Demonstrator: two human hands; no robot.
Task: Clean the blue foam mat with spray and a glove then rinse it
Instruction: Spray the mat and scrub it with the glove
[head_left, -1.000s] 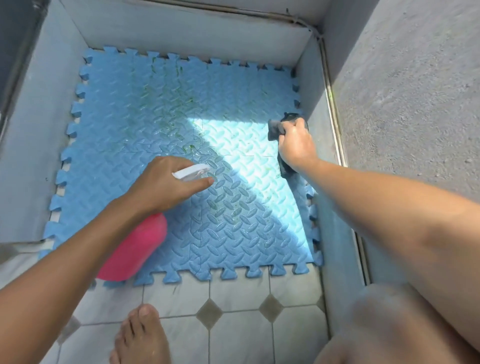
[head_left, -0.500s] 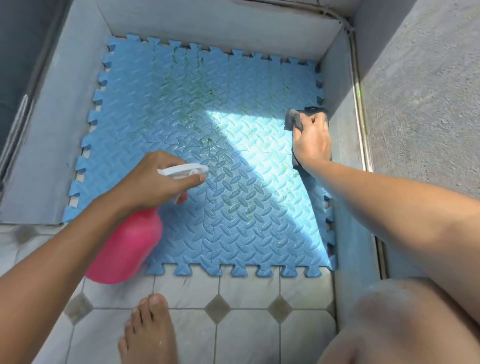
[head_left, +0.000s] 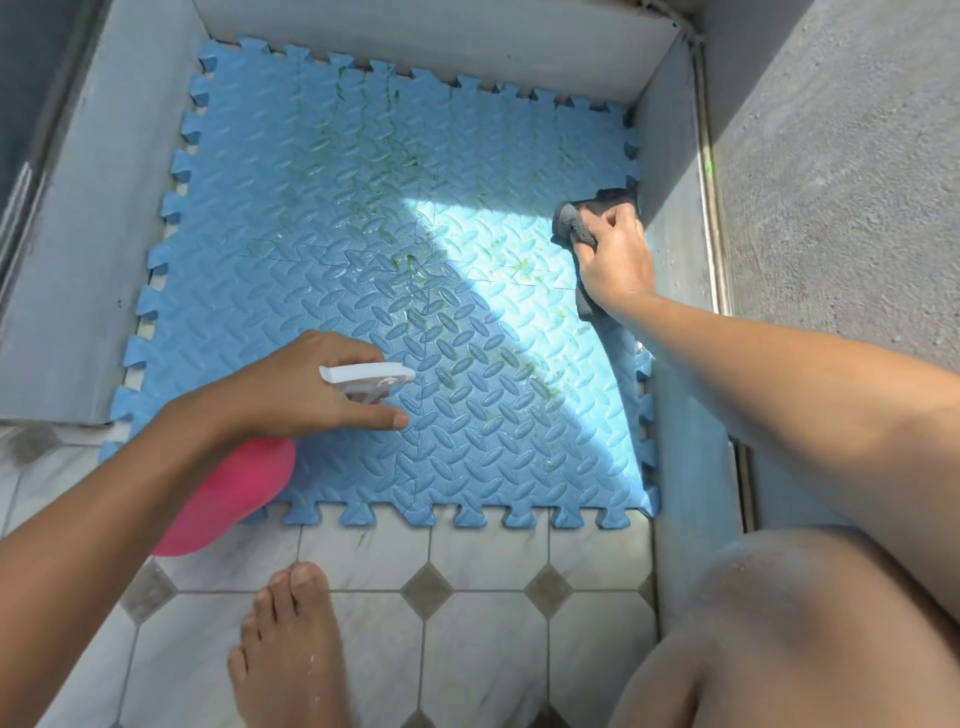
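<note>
Blue foam mat (head_left: 322, 218) flat in grey-walled recess (head_left: 93, 260). Green stains (head_left: 410, 161) across centre and far half: cleaning judged early. Left hand (head_left: 306, 387) grip clamped on spray bottle (head_left: 234, 493), nozzle toward mat. Right hand (head_left: 615, 260) grip clamped on grey glove (head_left: 571, 218), at mat's right edge. Rinse not yet begun, by appearance.

The foam mat (head_left: 322, 218) was matt blue, embossed all over with small raised ovals, smeared green and faintly wet-shiny in the sunlit patch. The spray bottle (head_left: 234, 493) had a smooth pink plastic body and a white plastic trigger head (head_left: 369, 376). The glove (head_left: 576, 218) at the right edge looked like soft, fuzzy grey cloth. The near floor tiles (head_left: 483, 649) were smooth marbled white; the right wall (head_left: 841, 182) was rough grey plaster.
</note>
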